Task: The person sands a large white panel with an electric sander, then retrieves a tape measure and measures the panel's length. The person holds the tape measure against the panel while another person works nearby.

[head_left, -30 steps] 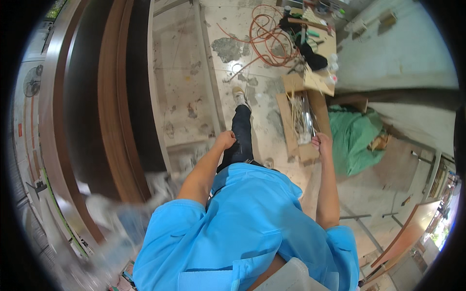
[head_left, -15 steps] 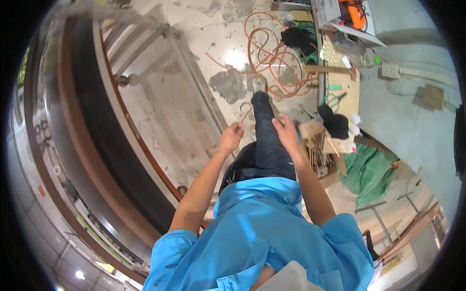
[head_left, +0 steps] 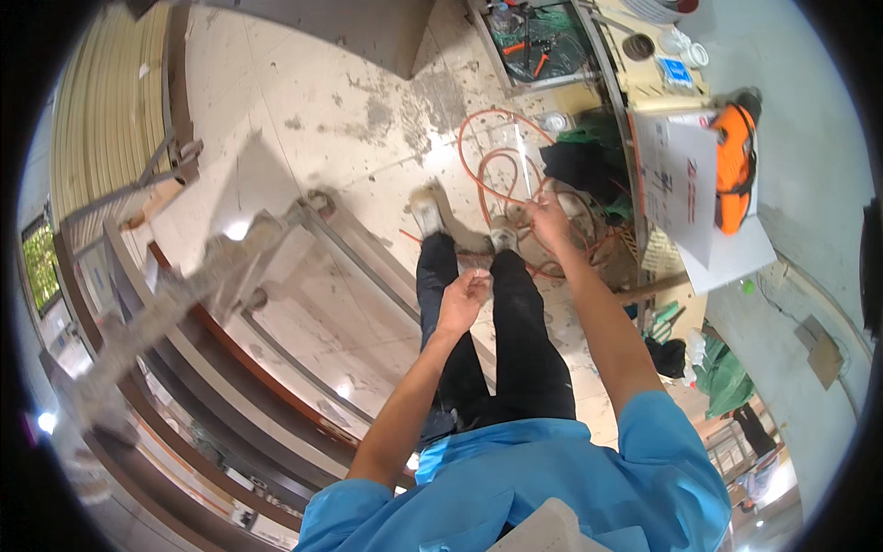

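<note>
Pale, stained floor tiles (head_left: 303, 97) spread beneath the person, with cream panels (head_left: 110, 120) stacked at the far left and dark brown boards (head_left: 248, 377) lying in long rows at the lower left. Between those boards and the person's dark trousers (head_left: 529, 340) runs a grey metal frame (head_left: 363, 248). The right grip (head_left: 549, 221) is closed on the near end of a thin white strip (head_left: 523, 161), which points forward, away from the body, above a loosely coiled orange hose (head_left: 461, 147) on the floor. The left grip (head_left: 467, 293) hangs in front of the legs, fingers curled close; I cannot tell whether anything is pinched there. Right of the hose lies dark cloth (head_left: 584, 170), beside a counter (head_left: 644, 85) bearing a blue-and-white packet (head_left: 674, 72). An open white box (head_left: 676, 175) stands farther right with an orange tool (head_left: 734, 170) in it, and nearer the person are green-handled scissors (head_left: 664, 317) and a green sack (head_left: 724, 382).
</note>
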The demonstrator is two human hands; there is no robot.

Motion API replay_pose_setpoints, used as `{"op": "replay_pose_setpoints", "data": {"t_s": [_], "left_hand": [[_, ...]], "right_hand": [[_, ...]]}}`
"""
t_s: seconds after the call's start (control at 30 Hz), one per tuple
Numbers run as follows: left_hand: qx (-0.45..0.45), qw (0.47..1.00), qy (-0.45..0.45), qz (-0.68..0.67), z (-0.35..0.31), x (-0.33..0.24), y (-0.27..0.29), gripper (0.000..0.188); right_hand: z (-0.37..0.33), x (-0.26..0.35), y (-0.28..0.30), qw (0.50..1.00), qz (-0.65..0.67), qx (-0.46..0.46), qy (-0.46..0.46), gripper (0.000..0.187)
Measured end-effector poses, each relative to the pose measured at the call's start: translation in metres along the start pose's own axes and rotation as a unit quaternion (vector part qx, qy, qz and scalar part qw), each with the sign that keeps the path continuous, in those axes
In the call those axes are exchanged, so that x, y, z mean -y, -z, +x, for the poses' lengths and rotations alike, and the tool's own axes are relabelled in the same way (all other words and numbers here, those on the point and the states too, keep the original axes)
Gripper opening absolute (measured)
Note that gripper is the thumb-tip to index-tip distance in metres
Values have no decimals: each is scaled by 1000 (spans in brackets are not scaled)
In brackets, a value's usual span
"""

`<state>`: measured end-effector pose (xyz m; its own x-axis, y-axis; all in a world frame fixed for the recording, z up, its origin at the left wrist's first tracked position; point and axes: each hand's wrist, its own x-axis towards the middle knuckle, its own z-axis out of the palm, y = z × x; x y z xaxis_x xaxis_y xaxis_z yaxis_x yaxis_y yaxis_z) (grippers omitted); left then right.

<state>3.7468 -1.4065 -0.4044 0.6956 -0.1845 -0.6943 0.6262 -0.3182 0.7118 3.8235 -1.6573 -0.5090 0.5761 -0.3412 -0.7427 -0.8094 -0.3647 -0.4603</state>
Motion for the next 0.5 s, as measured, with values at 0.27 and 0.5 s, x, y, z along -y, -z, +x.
{"op": "replay_pose_setpoints", "data": {"t_s": [0.27, 0.5], "left_hand": [[-309, 941, -112, 78, 285, -155, 163, 84], [-295, 930, -216, 44, 413, -225, 258, 38]], "right_hand": [[154, 108, -20, 978, 13, -172, 116, 52], [308, 206, -86, 974, 129, -177, 55, 52]]}}
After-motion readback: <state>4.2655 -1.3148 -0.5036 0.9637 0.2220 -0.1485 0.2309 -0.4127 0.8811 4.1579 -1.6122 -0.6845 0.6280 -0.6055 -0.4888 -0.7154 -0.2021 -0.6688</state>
